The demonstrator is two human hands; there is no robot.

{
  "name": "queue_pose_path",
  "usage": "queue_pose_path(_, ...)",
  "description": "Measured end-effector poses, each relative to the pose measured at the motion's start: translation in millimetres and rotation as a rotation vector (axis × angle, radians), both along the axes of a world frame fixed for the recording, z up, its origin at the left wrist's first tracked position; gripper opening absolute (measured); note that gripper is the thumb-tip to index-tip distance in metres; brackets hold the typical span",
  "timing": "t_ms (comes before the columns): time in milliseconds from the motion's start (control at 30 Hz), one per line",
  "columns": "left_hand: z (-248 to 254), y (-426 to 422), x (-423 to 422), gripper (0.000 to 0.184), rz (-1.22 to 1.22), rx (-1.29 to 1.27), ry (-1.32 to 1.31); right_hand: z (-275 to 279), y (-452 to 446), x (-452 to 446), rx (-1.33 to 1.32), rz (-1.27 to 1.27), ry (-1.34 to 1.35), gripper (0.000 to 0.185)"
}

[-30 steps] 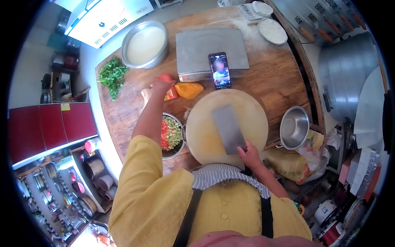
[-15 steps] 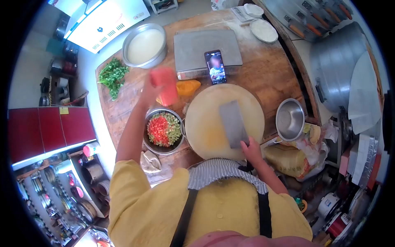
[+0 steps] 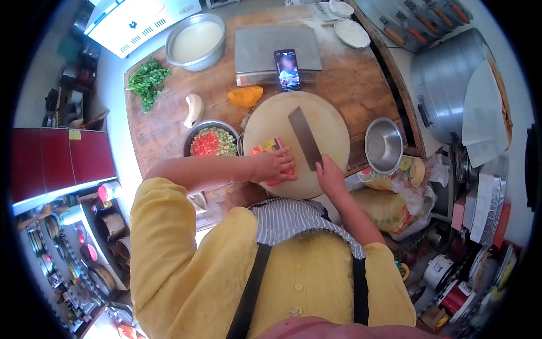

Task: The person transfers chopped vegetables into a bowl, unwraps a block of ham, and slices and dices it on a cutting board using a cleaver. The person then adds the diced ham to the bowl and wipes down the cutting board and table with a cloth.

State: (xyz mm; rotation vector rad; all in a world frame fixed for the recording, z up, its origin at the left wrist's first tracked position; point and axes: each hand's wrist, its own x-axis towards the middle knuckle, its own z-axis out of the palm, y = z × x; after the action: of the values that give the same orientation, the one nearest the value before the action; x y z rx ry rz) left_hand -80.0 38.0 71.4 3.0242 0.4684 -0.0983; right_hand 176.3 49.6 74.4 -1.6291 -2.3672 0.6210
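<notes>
On the round chopping board (image 3: pixel 327 121) lies a red packet with a yellow patch (image 3: pixel 266 147). My left hand (image 3: pixel 274 165) is over the packet with its fingers on it, hiding much of it. My right hand (image 3: pixel 331 176) grips the handle of a cleaver (image 3: pixel 305 138); its blade lies over the board, pointing away from me, to the right of the packet. Left of the board is a metal bowl (image 3: pixel 188 148) with red and green diced pieces (image 3: pixel 206 142).
Behind the board a phone (image 3: pixel 287 70) leans on a grey flat-topped box (image 3: pixel 257 51). A pumpkin piece (image 3: pixel 245 96), a pale curved piece (image 3: pixel 193 110), green herbs (image 3: pixel 148 82) and a basin of white contents (image 3: pixel 195 42) are at the left. An empty metal bowl (image 3: pixel 384 146) stands right.
My left hand has brought the red packet from above the table's left side down onto the board. The pale curved piece now shows. The cleaver stays in my right hand, tilted slightly differently.
</notes>
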Motion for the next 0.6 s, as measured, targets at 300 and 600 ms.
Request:
queue_pose_path(300, 25.7, -51.5, 9.3, 0.060, 0.618, -0.311, -0.203, -3.2, 10.4, 4.3, -0.147, 0.049, 0.114, 0.032)
queue_pose_path(600, 11.9, -46.7, 70.5, 0.090, 1.476, -0.188, -0.191, -5.1, 17.1, 8.6, -0.316, 0.095, 0.184, 0.041)
